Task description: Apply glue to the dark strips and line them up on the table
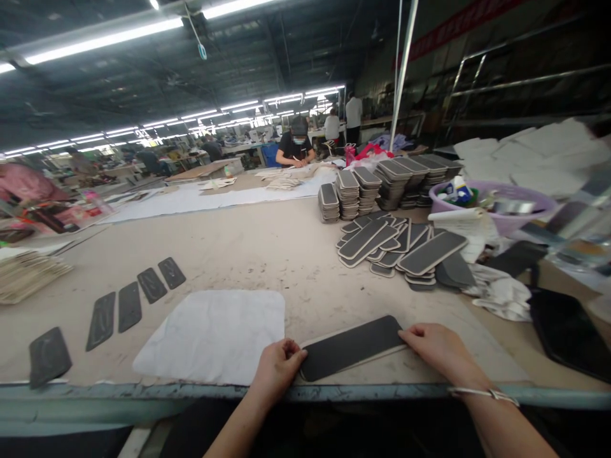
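A dark grey rectangular panel with rounded corners (pixel 352 348) lies at the table's front edge, over a pale backing whose rim shows along its sides. My left hand (pixel 279 367) pinches its left end between thumb and fingers. At the opposite end, my right hand (pixel 432 346) grips the corner in the same way; a bracelet is on that wrist. Left of the panel rests a white sheet (pixel 214 337), close to my left hand. Farther left, several separate dark pieces with a glossy surface (pixel 130 306) are spread in a slanting row.
A loose heap of grey panels with pale rims (pixel 382 242) lies to the right, before neat stacks of them (pixel 348 191). Beyond are a purple basket (pixel 506 219), a crumpled cloth (pixel 499 292) and a black tablet-like object (pixel 570 331). Across the table a co-worker (pixel 294 147) handles pale pieces.
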